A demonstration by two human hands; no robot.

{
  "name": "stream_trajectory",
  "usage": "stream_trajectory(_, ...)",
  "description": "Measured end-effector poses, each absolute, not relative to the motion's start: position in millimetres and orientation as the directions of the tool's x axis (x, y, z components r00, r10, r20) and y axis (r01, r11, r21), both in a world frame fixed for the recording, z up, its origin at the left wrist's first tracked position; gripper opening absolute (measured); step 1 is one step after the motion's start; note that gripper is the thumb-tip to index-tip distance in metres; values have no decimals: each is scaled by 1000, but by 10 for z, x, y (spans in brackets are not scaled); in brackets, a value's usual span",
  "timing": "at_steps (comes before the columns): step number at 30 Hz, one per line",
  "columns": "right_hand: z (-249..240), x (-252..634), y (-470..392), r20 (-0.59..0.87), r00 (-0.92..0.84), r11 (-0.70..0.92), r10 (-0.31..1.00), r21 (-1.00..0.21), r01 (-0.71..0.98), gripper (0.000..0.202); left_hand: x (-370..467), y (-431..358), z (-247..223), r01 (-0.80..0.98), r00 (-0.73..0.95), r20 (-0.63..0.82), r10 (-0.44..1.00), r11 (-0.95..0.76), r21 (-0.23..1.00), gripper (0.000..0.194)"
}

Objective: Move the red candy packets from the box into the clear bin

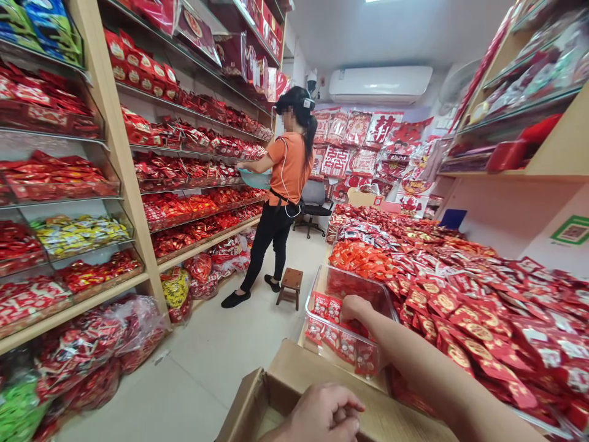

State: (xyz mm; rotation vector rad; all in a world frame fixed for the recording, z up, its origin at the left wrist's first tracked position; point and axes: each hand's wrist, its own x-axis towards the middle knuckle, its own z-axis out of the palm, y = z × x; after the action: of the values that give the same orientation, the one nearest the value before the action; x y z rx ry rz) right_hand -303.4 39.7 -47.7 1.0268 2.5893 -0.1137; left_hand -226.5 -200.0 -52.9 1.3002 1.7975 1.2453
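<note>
My right hand [355,309] reaches down into a clear plastic bin [353,274] at the table's near left corner. It is right beside red printed packets [327,307] in the bin. Its fingers are hidden, so whether they grip a packet does not show. Below, over an open cardboard box [317,368], hovers my left hand [324,414]. Its fingers are curled in loosely, with nothing visible sticking out of them. The part of the box's inside that shows is bare cardboard; my hand covers much of the opening.
Heaps of red packets [437,294] cover the table on the right. A person in an orange top [288,166] stands by the left shelves [197,153], holding a light blue basin [254,178]. A wooden stool [291,281] and bagged packets [92,337] are on the floor.
</note>
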Motion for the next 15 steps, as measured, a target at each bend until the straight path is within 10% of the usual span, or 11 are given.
stream_trajectory(6, 91, -2863, 204, -159, -744, 754, 649, 9, 657, 20, -2252, -2058, -531, 371, -342, 113, 933, 23, 928, 25)
stream_trajectory(12, 890, -2122, -309, 176, -822, 839, 542, -65, 540, 25, -2185, -2203, -111, 649, -559, 600, 572, -149, 746, 43)
stream_trajectory(15, 914, -1601, -692, 291, -851, 892, 438, -256, 372, 20, -2113, -2125, 116, 516, -612, 501, 612, -171, 839, 60)
